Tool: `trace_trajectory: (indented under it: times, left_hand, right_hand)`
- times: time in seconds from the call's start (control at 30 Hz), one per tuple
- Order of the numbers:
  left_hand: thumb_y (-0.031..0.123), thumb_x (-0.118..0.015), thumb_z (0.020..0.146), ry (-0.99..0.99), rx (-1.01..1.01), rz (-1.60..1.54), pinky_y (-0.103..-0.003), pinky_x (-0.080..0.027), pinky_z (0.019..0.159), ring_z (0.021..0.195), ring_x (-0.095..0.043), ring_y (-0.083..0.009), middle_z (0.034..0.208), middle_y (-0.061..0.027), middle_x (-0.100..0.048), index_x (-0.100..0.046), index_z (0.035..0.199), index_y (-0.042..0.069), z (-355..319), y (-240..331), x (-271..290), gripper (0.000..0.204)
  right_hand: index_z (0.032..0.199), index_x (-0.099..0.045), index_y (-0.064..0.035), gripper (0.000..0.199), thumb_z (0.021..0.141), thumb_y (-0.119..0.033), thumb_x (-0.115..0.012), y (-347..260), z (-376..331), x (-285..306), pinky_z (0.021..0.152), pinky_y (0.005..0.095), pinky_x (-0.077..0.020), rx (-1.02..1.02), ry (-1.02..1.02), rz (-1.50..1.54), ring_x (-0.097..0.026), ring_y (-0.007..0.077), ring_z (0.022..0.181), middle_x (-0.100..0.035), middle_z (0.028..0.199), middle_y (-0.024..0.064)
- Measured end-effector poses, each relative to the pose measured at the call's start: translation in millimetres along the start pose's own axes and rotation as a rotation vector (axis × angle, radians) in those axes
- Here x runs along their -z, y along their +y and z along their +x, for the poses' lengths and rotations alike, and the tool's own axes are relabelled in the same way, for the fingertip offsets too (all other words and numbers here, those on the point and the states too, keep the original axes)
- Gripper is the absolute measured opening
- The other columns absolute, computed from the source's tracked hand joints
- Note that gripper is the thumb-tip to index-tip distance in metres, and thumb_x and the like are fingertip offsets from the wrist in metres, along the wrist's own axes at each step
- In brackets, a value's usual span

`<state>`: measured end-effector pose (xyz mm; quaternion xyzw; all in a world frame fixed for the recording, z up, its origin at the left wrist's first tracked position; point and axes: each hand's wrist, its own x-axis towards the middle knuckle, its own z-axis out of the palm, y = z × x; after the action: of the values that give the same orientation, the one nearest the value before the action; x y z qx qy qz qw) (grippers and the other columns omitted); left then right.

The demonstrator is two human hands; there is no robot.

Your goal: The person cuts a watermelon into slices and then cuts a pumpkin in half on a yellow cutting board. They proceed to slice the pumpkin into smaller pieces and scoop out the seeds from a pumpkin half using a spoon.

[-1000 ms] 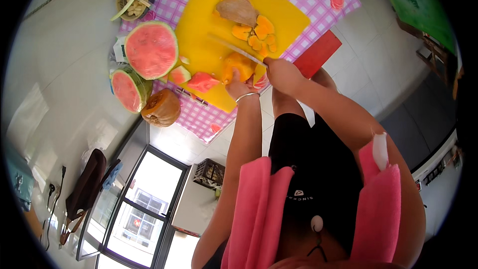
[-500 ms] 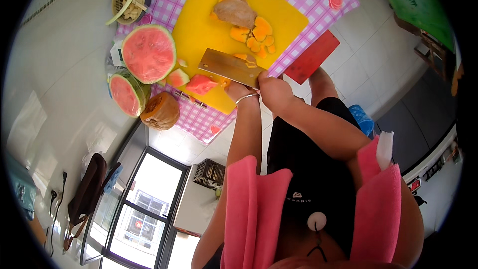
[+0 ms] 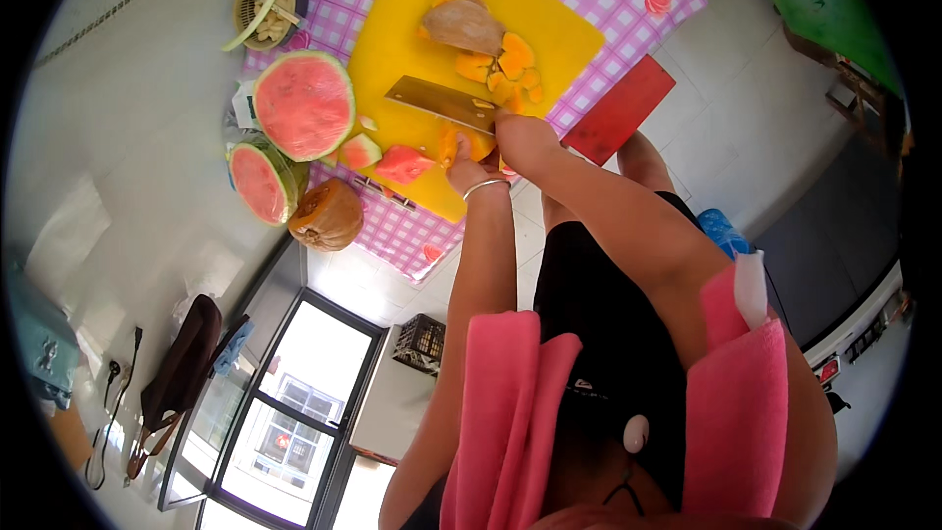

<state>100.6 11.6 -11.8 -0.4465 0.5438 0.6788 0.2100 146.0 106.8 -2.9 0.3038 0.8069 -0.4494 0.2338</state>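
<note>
Left hand (image 3: pixel 461 159) presses down on an orange fruit piece (image 3: pixel 453 145) at the near edge of the yellow cutting board (image 3: pixel 412 29), with halved watermelons (image 3: pixel 304 104) off to the left. Right hand (image 3: pixel 520 132) is closed around the cleaver (image 3: pixel 440 102), its blade lying flat above the fruit. Cut orange chunks (image 3: pixel 505 67) sit farther back.

My right hand (image 3: pixel 517 132) grips a cleaver (image 3: pixel 442 102) flat over the yellow cutting board (image 3: pixel 412 34). My left hand (image 3: pixel 469 169) pins an orange fruit piece (image 3: pixel 456 145); watermelon halves (image 3: pixel 304 105) sit at nine o'clock.
</note>
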Motion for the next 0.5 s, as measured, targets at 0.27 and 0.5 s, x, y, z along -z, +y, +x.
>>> trace_trajectory:
  times: [0.27,0.5]
  left_hand:
    - [0.019,-0.064,0.092,0.055,0.052,0.009,-0.041,-0.055,0.083,0.097,-0.062,-0.0285,0.113,-0.0105,-0.061,-0.055,0.12,0.003,1,6,-4,0.034]
    - [0.016,-0.06,0.093,0.025,0.045,0.008,-0.044,-0.055,0.086,0.1,-0.061,-0.0301,0.114,-0.0122,-0.06,-0.052,0.123,0.001,-7,6,-5,0.034]
  right_hand:
    - [0.098,-0.052,0.0009,0.017,0.082,-0.003,-0.052,7,-65,9,0.064,0.0474,-0.051,-0.033,-0.024,0.116,-0.067,0.0371,0.076,-0.066,0.081,0.0224]
    - [0.097,-0.05,0.0011,0.015,0.083,-0.003,-0.05,13,-53,-9,0.062,0.0465,-0.0516,-0.031,0.015,0.117,-0.067,0.0373,0.075,-0.066,0.079,0.0228]
